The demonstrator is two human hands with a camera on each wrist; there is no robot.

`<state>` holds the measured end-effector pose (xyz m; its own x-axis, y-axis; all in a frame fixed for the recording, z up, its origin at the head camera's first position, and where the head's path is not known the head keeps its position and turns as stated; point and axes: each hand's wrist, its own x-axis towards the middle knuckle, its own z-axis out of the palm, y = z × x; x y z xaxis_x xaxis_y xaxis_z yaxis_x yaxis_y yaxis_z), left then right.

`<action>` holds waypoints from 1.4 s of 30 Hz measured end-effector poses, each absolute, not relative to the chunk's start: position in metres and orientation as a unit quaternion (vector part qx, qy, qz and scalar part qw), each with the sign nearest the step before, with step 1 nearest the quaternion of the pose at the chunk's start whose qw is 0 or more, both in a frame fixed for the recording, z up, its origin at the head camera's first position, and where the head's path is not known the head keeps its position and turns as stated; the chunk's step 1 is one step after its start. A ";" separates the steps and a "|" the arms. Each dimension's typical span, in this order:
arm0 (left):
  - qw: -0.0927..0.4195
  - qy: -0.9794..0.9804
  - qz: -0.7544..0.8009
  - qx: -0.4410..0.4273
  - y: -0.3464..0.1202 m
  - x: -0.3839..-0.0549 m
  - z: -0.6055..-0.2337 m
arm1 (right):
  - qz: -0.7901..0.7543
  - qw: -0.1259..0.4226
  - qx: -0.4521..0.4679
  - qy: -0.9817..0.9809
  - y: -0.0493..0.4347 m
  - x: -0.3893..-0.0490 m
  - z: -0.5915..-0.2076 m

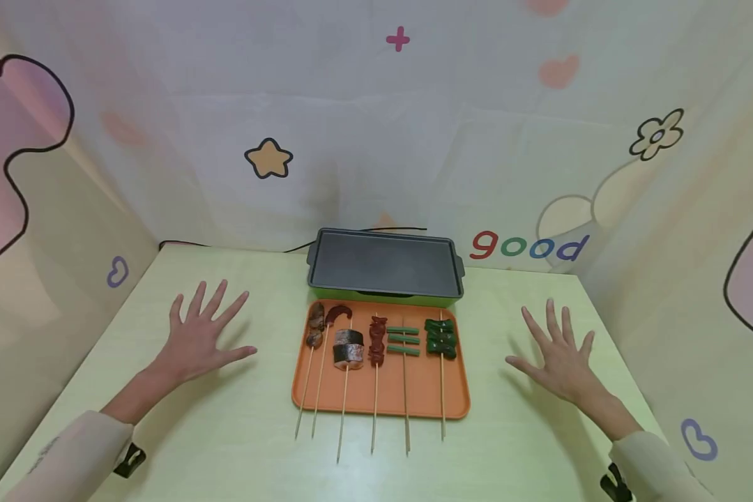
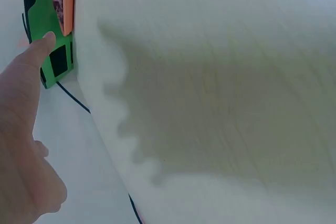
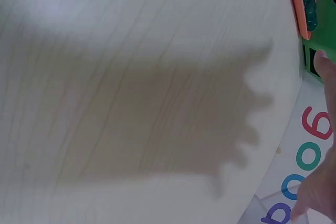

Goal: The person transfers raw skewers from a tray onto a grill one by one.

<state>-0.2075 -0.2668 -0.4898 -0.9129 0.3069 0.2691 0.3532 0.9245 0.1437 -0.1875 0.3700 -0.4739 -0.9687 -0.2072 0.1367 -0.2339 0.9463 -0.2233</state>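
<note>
Skewers overhang the near edge of the tray, probably for easy gripping, while left hand and right hand spread wide, holding nothing.

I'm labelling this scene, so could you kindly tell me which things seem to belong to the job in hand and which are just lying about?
Likely part of the job:
food skewers
orange tray beneath them
dark-topped griddle behind the tray

Probably just surroundings:
black cord, purpose unclear
table
printed backdrop
</note>
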 end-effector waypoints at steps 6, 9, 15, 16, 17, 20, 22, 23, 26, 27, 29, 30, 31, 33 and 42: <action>0.072 -0.969 -0.178 -0.157 -0.259 -0.209 -0.489 | 0.192 0.037 0.118 -0.974 0.361 -0.184 -0.472; 0.053 -0.961 -0.224 -0.155 -0.255 -0.209 -0.488 | 0.235 0.021 0.117 -0.965 0.354 -0.182 -0.470; 0.008 -0.933 -0.323 -0.161 -0.248 -0.205 -0.486 | 0.320 -0.027 0.118 -0.940 0.343 -0.176 -0.466; 0.001 -0.928 -0.337 -0.161 -0.246 -0.204 -0.486 | 0.329 -0.034 0.115 -0.936 0.341 -0.175 -0.466; -0.005 -0.923 -0.349 -0.161 -0.245 -0.204 -0.486 | 0.334 -0.041 0.112 -0.935 0.340 -0.174 -0.466; -0.026 -0.909 -0.384 -0.160 -0.241 -0.202 -0.487 | 0.340 -0.056 0.098 -0.934 0.335 -0.169 -0.467; -0.036 -0.898 -0.407 -0.162 -0.237 -0.201 -0.489 | 0.342 -0.058 0.091 -0.933 0.331 -0.165 -0.467; -0.039 -0.893 -0.417 -0.164 -0.236 -0.200 -0.490 | 0.348 -0.057 0.089 -0.932 0.328 -0.163 -0.466; -0.048 -0.879 -0.445 -0.165 -0.230 -0.195 -0.491 | 0.381 -0.060 0.082 -0.919 0.320 -0.156 -0.463; -0.053 -0.875 -0.452 -0.166 -0.227 -0.194 -0.490 | 0.397 -0.062 0.078 -0.912 0.317 -0.153 -0.461; -0.065 -0.868 -0.464 -0.163 -0.222 -0.191 -0.490 | 0.432 -0.073 0.069 -0.896 0.311 -0.148 -0.457; -0.074 -0.864 -0.471 -0.162 -0.220 -0.189 -0.489 | 0.447 -0.079 0.064 -0.889 0.308 -0.145 -0.455; -0.083 -0.860 -0.478 -0.161 -0.217 -0.188 -0.488 | 0.458 -0.084 0.057 -0.883 0.305 -0.143 -0.453; -0.101 -0.852 -0.488 -0.158 -0.212 -0.187 -0.489 | 0.473 -0.091 0.048 -0.875 0.301 -0.139 -0.451; -0.137 -0.838 -0.505 -0.151 -0.187 -0.182 -0.498 | 0.557 -0.158 0.061 -0.813 0.292 -0.127 -0.464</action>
